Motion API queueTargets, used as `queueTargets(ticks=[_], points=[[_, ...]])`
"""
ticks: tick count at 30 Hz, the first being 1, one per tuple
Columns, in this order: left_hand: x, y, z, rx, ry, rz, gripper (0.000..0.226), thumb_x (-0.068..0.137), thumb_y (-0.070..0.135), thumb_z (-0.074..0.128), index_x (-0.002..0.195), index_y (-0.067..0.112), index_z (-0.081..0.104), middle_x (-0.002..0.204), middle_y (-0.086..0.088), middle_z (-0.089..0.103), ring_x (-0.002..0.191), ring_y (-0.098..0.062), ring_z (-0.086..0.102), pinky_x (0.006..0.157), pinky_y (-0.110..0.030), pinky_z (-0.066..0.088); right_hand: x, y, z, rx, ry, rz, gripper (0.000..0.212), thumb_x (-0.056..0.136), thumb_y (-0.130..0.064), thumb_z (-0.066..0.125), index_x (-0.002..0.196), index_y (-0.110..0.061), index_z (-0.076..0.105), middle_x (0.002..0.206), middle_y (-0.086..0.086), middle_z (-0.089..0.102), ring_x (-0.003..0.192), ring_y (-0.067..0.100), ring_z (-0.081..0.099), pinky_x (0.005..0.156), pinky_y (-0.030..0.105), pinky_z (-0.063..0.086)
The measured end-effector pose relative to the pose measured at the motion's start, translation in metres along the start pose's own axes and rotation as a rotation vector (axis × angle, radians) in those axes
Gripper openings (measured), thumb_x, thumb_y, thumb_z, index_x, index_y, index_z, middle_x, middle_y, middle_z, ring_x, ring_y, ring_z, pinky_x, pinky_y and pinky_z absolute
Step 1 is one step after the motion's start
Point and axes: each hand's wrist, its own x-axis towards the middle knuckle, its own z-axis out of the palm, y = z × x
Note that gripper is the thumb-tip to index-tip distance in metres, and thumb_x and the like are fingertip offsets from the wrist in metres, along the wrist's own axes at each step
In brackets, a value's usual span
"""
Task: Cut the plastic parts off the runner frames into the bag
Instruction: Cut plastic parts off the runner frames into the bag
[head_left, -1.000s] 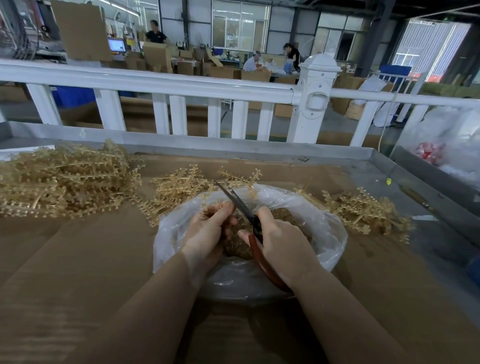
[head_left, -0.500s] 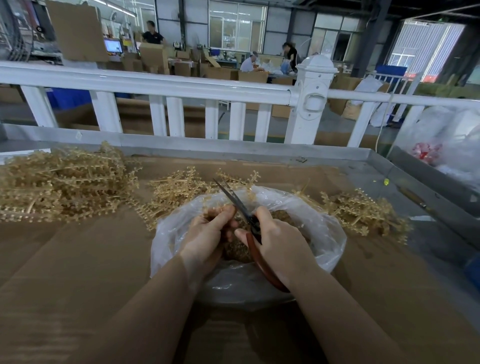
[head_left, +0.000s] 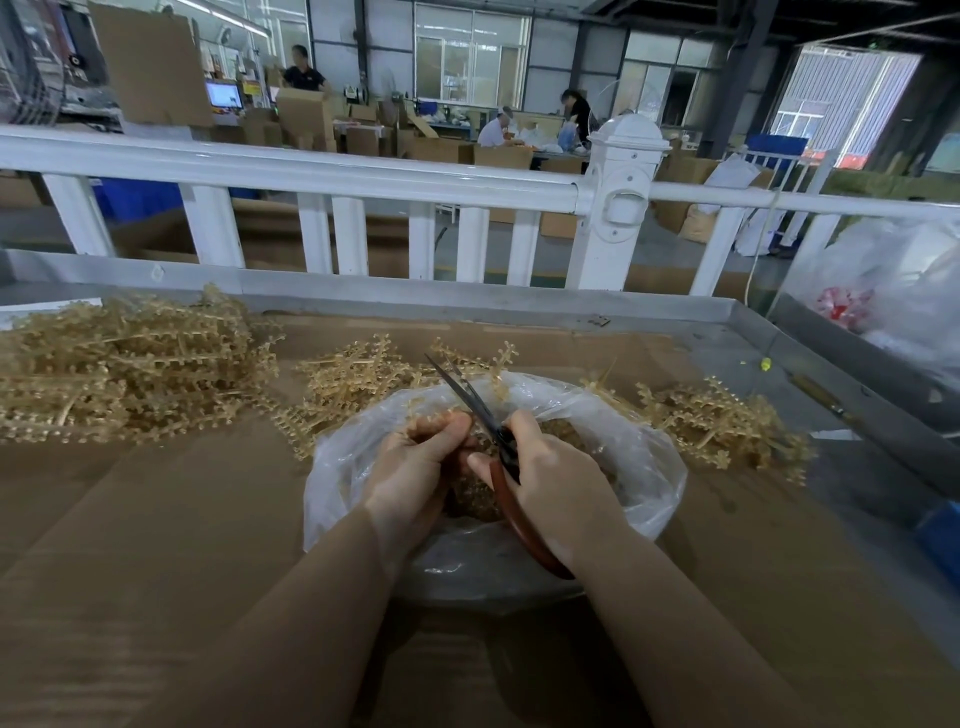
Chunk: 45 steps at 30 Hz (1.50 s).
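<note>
A clear plastic bag (head_left: 639, 467) lies open on the cardboard-covered table, with tan cut parts (head_left: 467, 493) heaped inside. Over its mouth, my left hand (head_left: 410, 467) grips a small piece of tan runner frame, mostly hidden by the fingers. My right hand (head_left: 556, 493) holds red-handled scissors (head_left: 519, 514); the dark blades (head_left: 462, 392) point up and away, slightly parted, next to the left thumb. Uncut tan runner frames lie in a big pile (head_left: 119, 374) at the left, a smaller pile (head_left: 358, 374) behind the bag, and another pile (head_left: 717, 421) at the right.
A white fence rail (head_left: 311, 171) runs along the table's far edge. At the right stands a large clear bag (head_left: 893, 291) with red items inside, beside the metal table rim (head_left: 810, 374). Brown cardboard (head_left: 156, 519) covers the near tabletop. People work at boxes far behind.
Both hands stay over the bag in nearly the same pose; the scissors' blades have shifted only slightly. The view has tilted a little.
</note>
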Motion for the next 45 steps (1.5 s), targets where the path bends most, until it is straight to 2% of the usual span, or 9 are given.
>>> queueTargets(ticks=[3,10,16,21,27,31,36,39,45], points=[[0.0,0.0,0.0,0.011,0.005,-0.002,0.019,0.074,0.009,0.069,0.09,0.002,0.061,0.096,-0.019,0.066,0.09,-0.027,0.065,0.087,-0.038,0.054,-0.001,0.0,0.001,0.004,-0.001,0.013,0.034,0.093,-0.053,0.043,0.098,-0.02,0.04,0.078,-0.001,0.06,0.072,0.018,0.059,0.065,0.03,0.047],[-0.002,0.001,0.001,0.032,-0.012,0.0,0.017,0.071,0.01,0.069,0.083,0.006,0.06,0.077,-0.008,0.071,0.07,-0.018,0.07,0.066,-0.03,0.057,0.0,0.0,-0.002,-0.011,-0.019,-0.011,0.029,0.095,-0.05,0.043,0.095,-0.023,0.034,0.071,-0.005,0.056,0.064,0.014,0.055,0.057,0.024,0.036],[-0.009,0.006,0.001,0.031,0.037,-0.039,0.047,0.079,0.026,0.067,0.115,-0.004,0.062,0.121,-0.026,0.061,0.113,-0.042,0.058,0.1,-0.051,0.046,-0.002,0.004,-0.004,-0.004,-0.022,-0.011,0.027,0.095,-0.047,0.044,0.098,-0.021,0.038,0.067,-0.008,0.052,0.061,0.014,0.055,0.057,0.025,0.041],[-0.008,0.006,0.008,-0.09,0.154,-0.022,0.03,0.081,0.02,0.071,0.104,0.003,0.063,0.09,-0.011,0.074,0.079,-0.022,0.072,0.059,-0.028,0.056,-0.004,0.005,-0.006,-0.029,-0.048,-0.031,0.026,0.094,-0.049,0.045,0.1,-0.024,0.039,0.071,-0.009,0.054,0.064,0.011,0.054,0.057,0.022,0.037],[-0.008,0.007,0.012,-0.081,0.238,0.004,0.013,0.082,0.009,0.07,0.09,0.007,0.061,0.071,-0.005,0.074,0.072,-0.02,0.072,0.061,-0.033,0.055,-0.005,0.007,-0.007,-0.016,-0.07,-0.048,0.029,0.093,-0.051,0.045,0.102,-0.023,0.041,0.073,-0.007,0.056,0.066,0.012,0.056,0.057,0.023,0.04],[-0.007,0.006,0.011,-0.009,0.285,-0.015,0.039,0.084,0.013,0.07,0.119,0.006,0.054,0.108,-0.018,0.067,0.096,-0.032,0.066,0.064,-0.036,0.053,-0.007,0.008,-0.004,-0.039,-0.046,-0.051,0.034,0.092,-0.054,0.043,0.106,-0.023,0.042,0.076,-0.006,0.057,0.068,0.013,0.056,0.06,0.023,0.041],[-0.008,0.009,0.014,-0.023,0.237,-0.041,0.044,0.088,0.008,0.064,0.128,-0.002,0.05,0.119,-0.023,0.063,0.105,-0.036,0.063,0.079,-0.043,0.055,-0.006,0.008,-0.003,-0.042,-0.03,-0.061,0.033,0.092,-0.054,0.044,0.105,-0.023,0.042,0.075,-0.006,0.056,0.066,0.012,0.055,0.057,0.021,0.036],[-0.01,0.009,0.015,-0.045,0.226,-0.023,0.029,0.089,0.003,0.06,0.116,-0.005,0.055,0.116,-0.023,0.064,0.105,-0.034,0.063,0.087,-0.042,0.053,-0.006,0.009,-0.004,-0.045,-0.051,-0.066,0.031,0.092,-0.054,0.043,0.103,-0.024,0.039,0.073,-0.006,0.055,0.065,0.012,0.054,0.057,0.023,0.038],[-0.008,0.008,0.012,-0.107,0.213,-0.025,0.006,0.089,0.001,0.059,0.089,0.007,0.058,0.084,-0.01,0.066,0.075,-0.021,0.066,0.061,-0.03,0.056,-0.005,0.009,-0.005,-0.059,-0.069,-0.078,0.027,0.092,-0.053,0.043,0.095,-0.029,0.032,0.068,-0.009,0.05,0.062,0.011,0.051,0.055,0.021,0.034]])
